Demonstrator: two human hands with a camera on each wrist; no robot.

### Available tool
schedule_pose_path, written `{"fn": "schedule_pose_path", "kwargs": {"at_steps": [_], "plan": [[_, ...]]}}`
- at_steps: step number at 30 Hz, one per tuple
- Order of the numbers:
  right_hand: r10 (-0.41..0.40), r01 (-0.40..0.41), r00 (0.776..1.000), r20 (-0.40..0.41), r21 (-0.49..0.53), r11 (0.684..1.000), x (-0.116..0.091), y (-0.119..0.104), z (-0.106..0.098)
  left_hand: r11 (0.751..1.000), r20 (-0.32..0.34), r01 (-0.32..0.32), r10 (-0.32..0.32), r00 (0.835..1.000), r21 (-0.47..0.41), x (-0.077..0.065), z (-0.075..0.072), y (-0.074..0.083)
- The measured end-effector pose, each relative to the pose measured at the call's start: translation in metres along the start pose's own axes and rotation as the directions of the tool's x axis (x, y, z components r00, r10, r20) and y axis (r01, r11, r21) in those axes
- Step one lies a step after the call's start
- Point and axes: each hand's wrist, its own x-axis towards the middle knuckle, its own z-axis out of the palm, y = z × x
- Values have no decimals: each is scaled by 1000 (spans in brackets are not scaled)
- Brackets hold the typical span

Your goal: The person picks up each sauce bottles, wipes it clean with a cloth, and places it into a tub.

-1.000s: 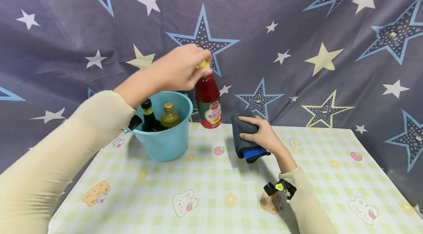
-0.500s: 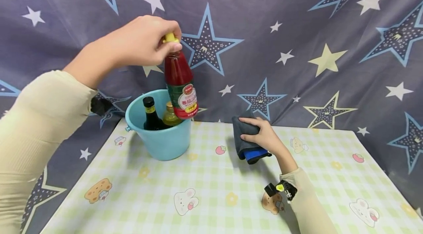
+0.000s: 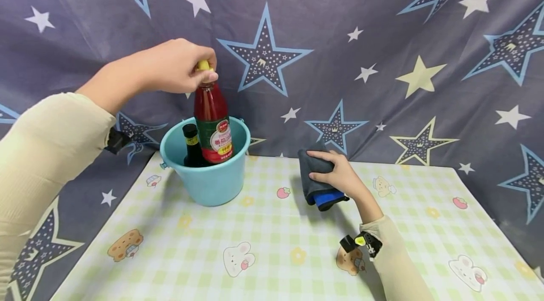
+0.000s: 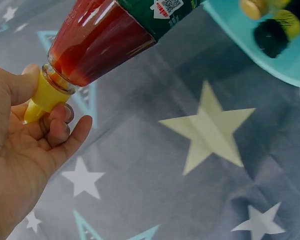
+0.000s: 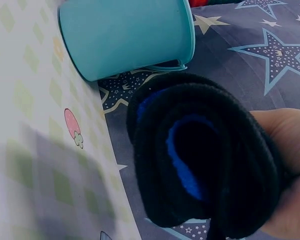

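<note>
My left hand (image 3: pixel 180 67) pinches the yellow cap of a ketchup bottle (image 3: pixel 211 109), red with a green and white label. The bottle hangs slightly tilted over the light blue bucket (image 3: pixel 210 185), its base just below the rim line in the head view. A dark bottle with a black cap (image 3: pixel 191 142) stands inside. The left wrist view also shows a bottle with a gold cap (image 4: pixel 253 8) in there; the ketchup bottle hides it from the head. On the right, my right hand (image 3: pixel 337 176) grips a folded dark grey and blue cloth (image 3: pixel 314 168), held above the table.
A table with a green checked cover (image 3: pixel 272 244) spreads below both hands. Behind it hangs a dark curtain (image 3: pixel 323 31) printed with stars, close to the table's back edge. A wrist camera (image 3: pixel 361 243) is strapped to the right sleeve.
The ketchup bottle has moved left with my left hand, up at first and then down, from beside the bucket to over its opening. My right hand and the cloth stay nearly still.
</note>
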Motion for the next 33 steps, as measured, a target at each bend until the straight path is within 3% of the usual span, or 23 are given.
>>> {"fn": "schedule_pose_path", "kwargs": {"at_steps": [7,15,22,33], "plan": [[-10,10,1000,3,-3,1000,1,2,-2,999,35,-52,52,998,9,0,25,-5],[-18,18,1000,4,-12,1000,1,4,-3,990,32,-138,137,990,16,-8,62,-7],[-10,11,1000,8,-20,1000,2,5,-4,978,-4,-207,207,978,36,-12,84,-6],[-6,6,1000,14,-6,1000,2,9,0,973,34,-230,229,973,1,-12,116,-3]]}}
